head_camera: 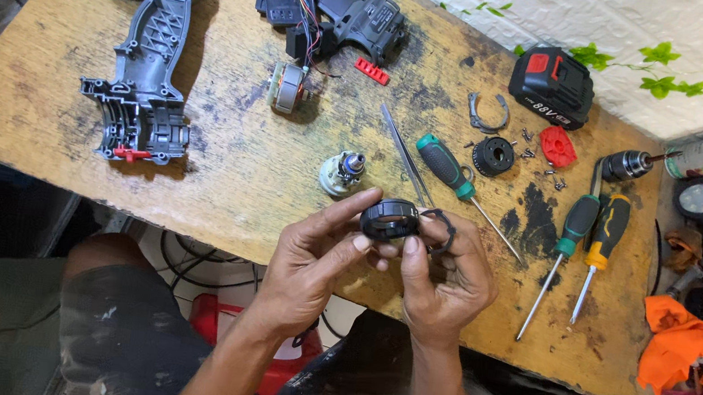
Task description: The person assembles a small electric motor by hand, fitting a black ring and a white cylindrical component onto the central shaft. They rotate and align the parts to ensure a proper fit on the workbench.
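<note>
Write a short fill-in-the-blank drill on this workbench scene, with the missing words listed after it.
1. Both hands hold a black ____ over the table's near edge.
2. The empty housing half lies at the table's far ____ side.
3. The screwdriver with the orange-and-black handle lies beside one with a ____ handle.
4. The battery pack is black and ____.

Missing words: ring; left; green; red

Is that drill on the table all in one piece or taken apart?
Taken apart. One empty housing half lies alone; the other half shows bare wires. The motor, gearbox and chuck lie loose on the table.
</note>
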